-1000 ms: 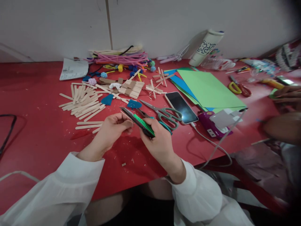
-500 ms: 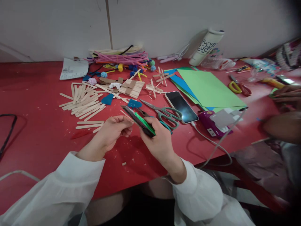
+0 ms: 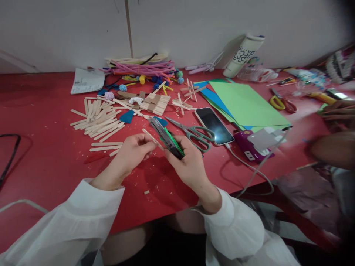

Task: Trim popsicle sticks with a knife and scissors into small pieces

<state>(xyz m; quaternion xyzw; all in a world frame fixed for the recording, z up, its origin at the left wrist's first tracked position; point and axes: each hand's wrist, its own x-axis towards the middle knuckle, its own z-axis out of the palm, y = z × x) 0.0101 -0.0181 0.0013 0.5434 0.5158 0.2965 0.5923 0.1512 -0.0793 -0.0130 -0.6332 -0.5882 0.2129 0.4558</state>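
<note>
My right hand (image 3: 186, 157) is wrapped round a utility knife (image 3: 167, 139) with a black body and a green grip; its tip points up and to the left. Between the fingers of my left hand (image 3: 137, 151) is a thin wooden craft stick (image 3: 151, 137), held at a slant. The stick's lower end reaches the fingers of my right hand. Just beyond the knife lie grey-green scissors (image 3: 198, 136) and a blue piece (image 3: 160, 121). A pile of craft sticks (image 3: 97, 118) spreads out to the left, with a few loose ones (image 3: 106, 148) close to my left wrist.
A phone (image 3: 215, 125) on a cable, a purple device (image 3: 249, 149) and green paper sheets (image 3: 246, 103) lie to the right. Pipe cleaners (image 3: 144, 69) and a leaning tumbler (image 3: 244, 55) are at the wall. Another person's hand (image 3: 340, 111) rests at far right.
The knife has tilted in my right hand, its tip swinging right and up, away from the craft stick, which now shows more clearly. My left hand has barely shifted.
</note>
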